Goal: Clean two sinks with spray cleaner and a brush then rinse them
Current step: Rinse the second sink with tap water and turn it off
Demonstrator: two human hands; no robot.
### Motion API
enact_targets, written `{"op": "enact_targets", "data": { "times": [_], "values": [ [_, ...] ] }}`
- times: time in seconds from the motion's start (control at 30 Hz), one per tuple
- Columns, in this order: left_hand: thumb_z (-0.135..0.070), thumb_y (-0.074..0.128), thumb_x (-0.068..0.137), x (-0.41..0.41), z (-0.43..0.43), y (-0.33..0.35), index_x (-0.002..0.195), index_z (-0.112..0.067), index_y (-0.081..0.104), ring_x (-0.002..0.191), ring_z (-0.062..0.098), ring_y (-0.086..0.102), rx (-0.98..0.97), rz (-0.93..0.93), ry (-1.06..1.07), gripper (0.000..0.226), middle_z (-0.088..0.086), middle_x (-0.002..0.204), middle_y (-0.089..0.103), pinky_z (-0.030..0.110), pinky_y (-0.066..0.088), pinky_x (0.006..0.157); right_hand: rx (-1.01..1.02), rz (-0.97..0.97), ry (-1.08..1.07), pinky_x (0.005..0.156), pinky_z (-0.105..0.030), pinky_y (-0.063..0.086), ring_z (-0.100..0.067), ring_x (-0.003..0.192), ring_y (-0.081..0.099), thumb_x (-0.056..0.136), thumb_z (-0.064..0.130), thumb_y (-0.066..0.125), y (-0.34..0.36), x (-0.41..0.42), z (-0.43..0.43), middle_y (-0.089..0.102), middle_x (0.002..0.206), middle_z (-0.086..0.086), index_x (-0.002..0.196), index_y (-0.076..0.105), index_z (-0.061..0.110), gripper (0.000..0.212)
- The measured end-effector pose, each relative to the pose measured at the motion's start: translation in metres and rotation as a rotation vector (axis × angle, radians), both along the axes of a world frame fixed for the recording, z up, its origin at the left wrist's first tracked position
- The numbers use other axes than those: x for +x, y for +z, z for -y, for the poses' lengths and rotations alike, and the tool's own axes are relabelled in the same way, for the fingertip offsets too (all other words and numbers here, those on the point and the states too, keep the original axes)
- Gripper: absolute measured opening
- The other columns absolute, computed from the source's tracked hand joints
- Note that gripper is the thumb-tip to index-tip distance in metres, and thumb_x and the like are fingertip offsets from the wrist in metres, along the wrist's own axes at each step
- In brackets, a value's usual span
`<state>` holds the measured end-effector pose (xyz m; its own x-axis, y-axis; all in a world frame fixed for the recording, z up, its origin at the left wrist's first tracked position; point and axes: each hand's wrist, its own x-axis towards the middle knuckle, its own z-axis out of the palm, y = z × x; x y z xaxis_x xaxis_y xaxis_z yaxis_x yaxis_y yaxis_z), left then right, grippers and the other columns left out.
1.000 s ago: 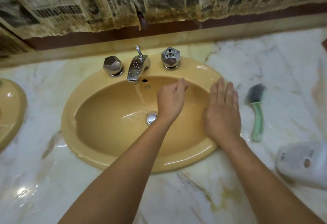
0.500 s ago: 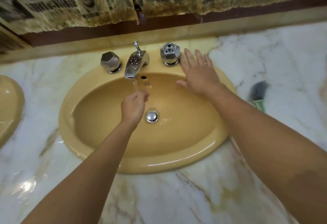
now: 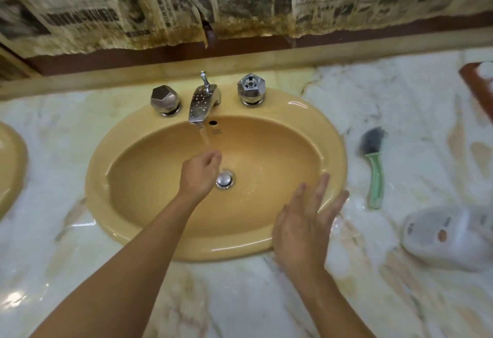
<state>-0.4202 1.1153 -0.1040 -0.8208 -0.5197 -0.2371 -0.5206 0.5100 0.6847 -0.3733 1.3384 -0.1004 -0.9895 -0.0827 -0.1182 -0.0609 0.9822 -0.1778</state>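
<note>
A yellow oval sink [image 3: 333, 135] is set in a marble counter. Water runs from the chrome faucet [image 3: 204, 105] into the bowl, above the drain plug [image 3: 225, 179]. My left hand [image 3: 200, 172] is in the bowl under the stream, fingers curled and holding nothing. My right hand [image 3: 306, 225] hovers at the front right rim with fingers straight and spread. A brush [image 3: 374, 175] with a green handle and dark bristles lies on the counter to the right of the sink. A white spray bottle [image 3: 448, 236] lies on its side nearer me. A second yellow sink [image 3: 10, 167] shows at the left edge.
Two chrome knobs [image 3: 164, 100] [image 3: 251, 89] flank the faucet. Stained newspaper hangs over the wall behind the counter. A red-brown object [image 3: 477, 84] sits at the far right edge. The wet marble counter [image 3: 240, 297] stretches in front of me.
My right hand has come back from the rear rim by the right knob to the front right rim. My left hand stays under the running water.
</note>
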Motion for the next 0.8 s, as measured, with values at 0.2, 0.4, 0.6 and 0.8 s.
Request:
{"op": "enact_targets", "data": {
  "times": [0.2, 0.4, 0.6, 0.8],
  "values": [
    [-0.023, 0.061, 0.095, 0.025, 0.061, 0.002, 0.151, -0.011, 0.044, 0.152, 0.023, 0.025, -0.527, -0.065, -0.213, 0.060, 0.007, 0.161, 0.037, 0.040, 0.025, 0.121, -0.313, 0.500, 0.184, 0.101, -0.037, 0.035, -0.029, 0.119, 0.054, 0.101, 0.030, 0.042, 0.015, -0.060, 0.049, 0.066, 0.109, -0.007, 0.100, 0.067, 0.019, 0.027],
    [-0.033, 0.054, 0.100, 0.027, 0.154, 0.007, 0.162, -0.011, 0.007, 0.157, 0.021, 0.000, -0.683, 0.085, -0.356, 0.081, 0.006, 0.170, 0.003, 0.038, 0.001, 0.127, -1.661, 1.126, -0.624, 0.103, -0.040, 0.050, -0.030, 0.114, 0.066, 0.109, 0.029, 0.036, 0.046, -0.106, 0.155, 0.069, 0.121, -0.018, 0.122, 0.061, -0.003, 0.043],
    [-0.035, 0.038, 0.106, 0.015, 0.210, 0.008, 0.161, -0.007, 0.014, 0.156, 0.026, 0.008, -0.715, 0.018, -0.629, 0.066, 0.012, 0.169, 0.010, 0.043, 0.008, 0.127, -1.891, 1.055, -1.005, 0.065, -0.023, 0.051, -0.019, 0.069, 0.060, 0.105, 0.013, 0.039, 0.059, -0.122, 0.202, 0.063, 0.067, -0.012, 0.090, 0.059, -0.001, 0.029],
    [-0.039, 0.042, 0.105, 0.006, 0.215, 0.000, 0.161, -0.007, 0.013, 0.156, 0.026, 0.007, -0.757, 0.006, -0.650, 0.071, 0.011, 0.169, 0.011, 0.041, 0.006, 0.127, -1.900, 1.021, -1.067, 0.056, -0.020, 0.048, -0.015, 0.065, 0.056, 0.105, 0.011, 0.038, 0.045, -0.110, 0.204, 0.060, 0.069, -0.008, 0.086, 0.057, 0.004, 0.027]
  ]
}}
